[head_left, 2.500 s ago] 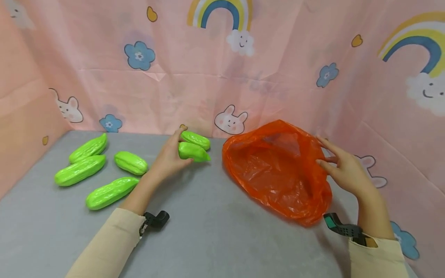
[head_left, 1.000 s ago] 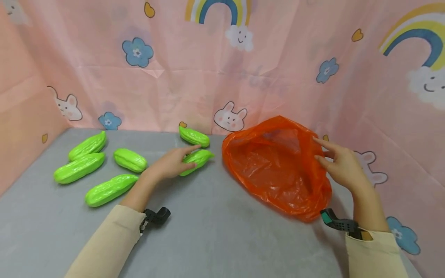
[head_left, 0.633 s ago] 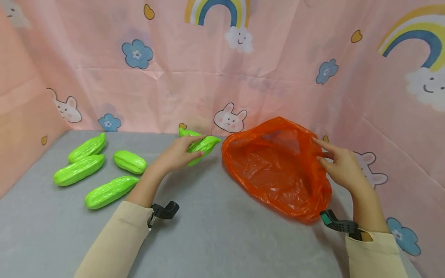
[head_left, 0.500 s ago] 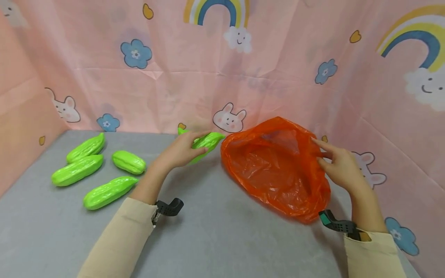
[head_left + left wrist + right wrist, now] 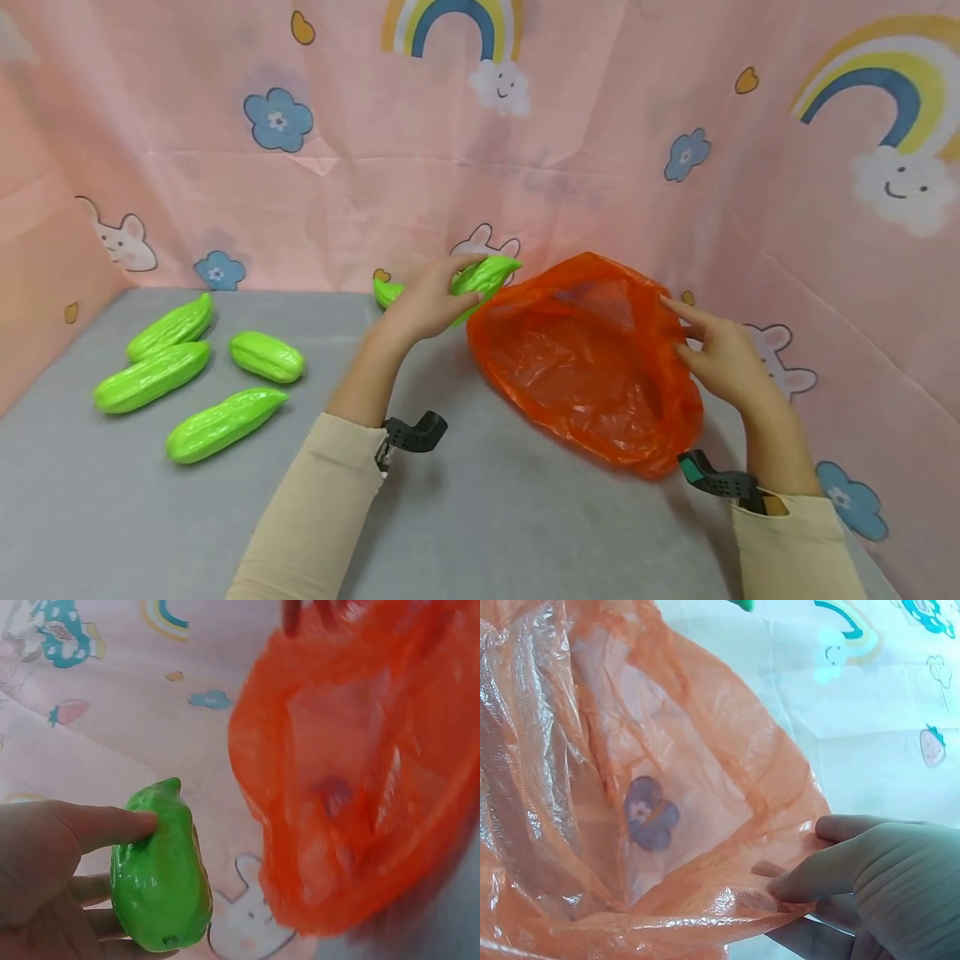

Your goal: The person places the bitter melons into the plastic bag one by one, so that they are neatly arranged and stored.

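My left hand (image 5: pixel 423 304) grips a glossy green bitter melon (image 5: pixel 489 277), raised off the table with its pointed tip up and to the right. The left wrist view shows the thumb across this bitter melon (image 5: pixel 161 877) and the fingers beneath it. It is close beside the left rim of a red-orange plastic bag (image 5: pixel 637 392), whose mouth gapes wide. On the bag's right side, my right hand (image 5: pixel 720 354) pinches the rim; thumb and fingers take hold of the film in the right wrist view. A second bitter melon (image 5: pixel 387 292) is mostly hidden behind my left hand.
Several more bitter melons lie on the grey table at left, among them one by itself (image 5: pixel 267 357) and one in front (image 5: pixel 225 425). A pink patterned cloth (image 5: pixel 360 200) hangs behind the table and along both sides.
My left hand shifted from the rear bitter melon to the nearer one, took hold of it, then lifted it up and right to the bag's left rim. The right hand stayed on the bag.
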Motion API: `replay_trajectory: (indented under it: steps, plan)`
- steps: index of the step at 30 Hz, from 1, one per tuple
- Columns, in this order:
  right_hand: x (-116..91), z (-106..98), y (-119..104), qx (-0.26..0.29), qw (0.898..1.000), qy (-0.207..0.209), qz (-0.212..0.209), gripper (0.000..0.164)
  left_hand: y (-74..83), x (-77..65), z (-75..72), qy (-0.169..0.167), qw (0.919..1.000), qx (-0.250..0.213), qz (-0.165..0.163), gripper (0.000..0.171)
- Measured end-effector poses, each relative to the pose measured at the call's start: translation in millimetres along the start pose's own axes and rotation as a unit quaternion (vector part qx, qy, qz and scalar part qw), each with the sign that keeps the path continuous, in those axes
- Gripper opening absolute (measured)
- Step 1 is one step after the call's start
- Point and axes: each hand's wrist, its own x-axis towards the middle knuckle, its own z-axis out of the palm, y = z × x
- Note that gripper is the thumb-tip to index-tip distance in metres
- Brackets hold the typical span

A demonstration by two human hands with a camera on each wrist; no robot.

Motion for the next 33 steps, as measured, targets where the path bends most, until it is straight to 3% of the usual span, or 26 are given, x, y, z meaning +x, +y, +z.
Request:
replay_trajectory:
  steps: [5, 11, 19, 33]
  plan:
    - [0.2, 1.1, -2.1, 0.006, 1.0, -0.008, 0.014, 0.061, 3.3, 0.7, 7.9, 0.012, 0.9997, -0.022, -0.001, 0.058]
    - [-1.1, 2.8, -2.2, -0.003, 1.0, 0.001, 0.004, 0.062, 1.6, 0.3, 12.0, 0.039, 0.9992, -0.013, 0.0, 0.058]
    - [-1.2, -1.0, -3.5, -0.009, 1.0, 0.002, 0.003, 0.062, 6.3, 3.1, 24.0, 0.02, 0.9998, -0.008, 0.001, 0.058]
    - [-0.8, -2.7, -2.4, -0.017, 1.0, -0.008, 0.01, 0.063, 6.4, 12.5, 50.0, 0.007, 0.9992, 0.002, 0.04, 0.056]
